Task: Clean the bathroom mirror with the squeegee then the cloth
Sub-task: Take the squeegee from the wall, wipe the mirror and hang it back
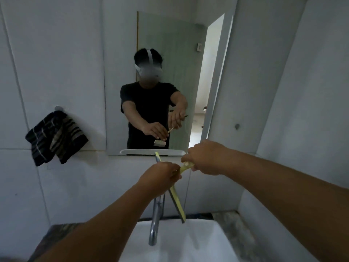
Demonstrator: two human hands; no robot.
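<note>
Bathroom mirror [166, 53], both hands' fingers [186, 159] closed on squeegee [176, 201]

Tabletop [243, 235]: mottled grey-brown stone, visible on both sides of a white sink [188, 242] set into it. Runs back to the white tiled wall [75, 176]. Chrome tap [155, 220] rises at the sink's rear edge, spout curving down over the basin. Dark narrow strip [200, 216] lies along the tabletop's back edge behind the sink; too blurred to identify.
</note>
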